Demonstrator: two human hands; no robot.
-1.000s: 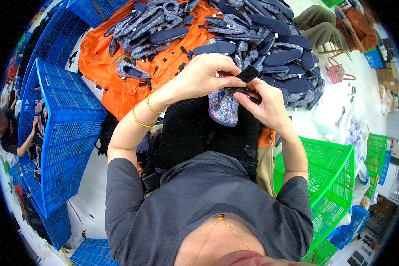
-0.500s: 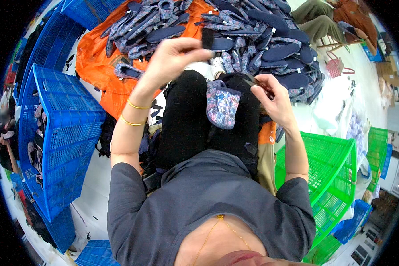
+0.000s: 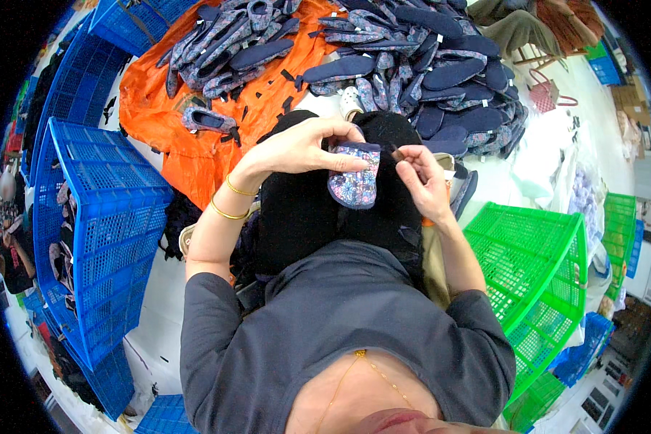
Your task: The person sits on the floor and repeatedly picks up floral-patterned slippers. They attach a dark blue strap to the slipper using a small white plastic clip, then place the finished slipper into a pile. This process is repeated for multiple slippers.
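Note:
A floral blue-and-pink slipper [image 3: 354, 189] rests over my lap, its rounded end toward me. My left hand [image 3: 304, 150] is closed on it, thumb on top and fingers at its far edge. Just right of it, my right hand [image 3: 424, 182] is closed round small scissors [image 3: 397, 154]; only their dark tip shows past my fingers. The tip stays apart from the slipper. Beyond my knees lies a big pile of matching slippers [image 3: 452, 74] with navy soles. A second heap of slippers [image 3: 257, 54] is on an orange sheet [image 3: 143, 101].
Small dark scraps and a single slipper [image 3: 208, 119] lie on the sheet. Blue crates [image 3: 119, 217] stand at my left, a green crate [image 3: 524, 264] at my right. Far right, a person [image 3: 521, 32] sits near a red-and-white bag [image 3: 545, 95].
My left hand has come down from beyond my knees, where it had a dark strip by its fingers, and has taken hold of the slipper. My right hand has moved slightly down and left.

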